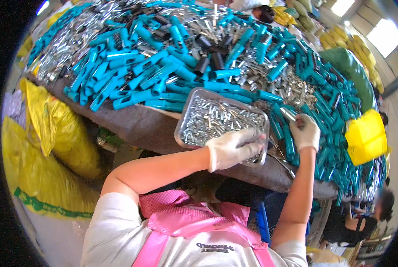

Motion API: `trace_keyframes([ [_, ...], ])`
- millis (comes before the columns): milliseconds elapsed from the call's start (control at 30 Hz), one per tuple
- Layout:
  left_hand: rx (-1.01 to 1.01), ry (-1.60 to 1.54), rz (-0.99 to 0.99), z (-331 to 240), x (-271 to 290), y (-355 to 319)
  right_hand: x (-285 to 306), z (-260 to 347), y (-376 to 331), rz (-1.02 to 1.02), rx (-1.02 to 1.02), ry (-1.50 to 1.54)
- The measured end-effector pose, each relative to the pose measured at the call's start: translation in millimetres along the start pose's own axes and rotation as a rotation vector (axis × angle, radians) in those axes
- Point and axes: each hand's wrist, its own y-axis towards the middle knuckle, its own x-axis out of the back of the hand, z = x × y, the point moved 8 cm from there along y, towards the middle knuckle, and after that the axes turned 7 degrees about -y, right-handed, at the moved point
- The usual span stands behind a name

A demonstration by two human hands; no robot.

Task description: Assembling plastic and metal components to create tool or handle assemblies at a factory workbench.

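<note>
In a white glove, my left hand point(237, 149) reaches over the right part of a clear plastic tray point(179, 133). Its fingers are stretched and somewhat apart, with the tips down among many small silver metal pins point(212, 120). Whether a pin is between those fingertips cannot be made out. My right hand point(305, 132), also gloved, is closed on a short silver metal tube point(288, 114) that points up and left. Below and around that hand lie teal plastic sleeves point(286, 141), some with slots cut in them.
Teal sleeves, black cylinders point(217, 60) and loose silver parts point(299, 89) heap the table. A yellow plastic container point(366, 137) stands at right. Full yellow sacks point(58, 129) crowd the left. A green sack point(348, 73) and a person in black point(357, 229) are at right.
</note>
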Motion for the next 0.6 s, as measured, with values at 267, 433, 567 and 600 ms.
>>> trace_keyframes([
  [267, -0.155, -1.239, -0.794, 24, 107, -46, -24, 198, -40, 0.497, 0.441, 0.707],
  [433, -0.558, -1.441, -0.689, 14, 135, -124, -101, 297, 4, 0.294, 0.836, 0.262],
  [567, -0.416, -1.391, -0.985, 26, 141, -158, -162, 348, 14, 0.222, 0.901, -0.040],
  [600, -0.394, -1.394, -1.022, 28, 141, -164, -167, 358, 13, 0.198, 0.918, -0.074],
])
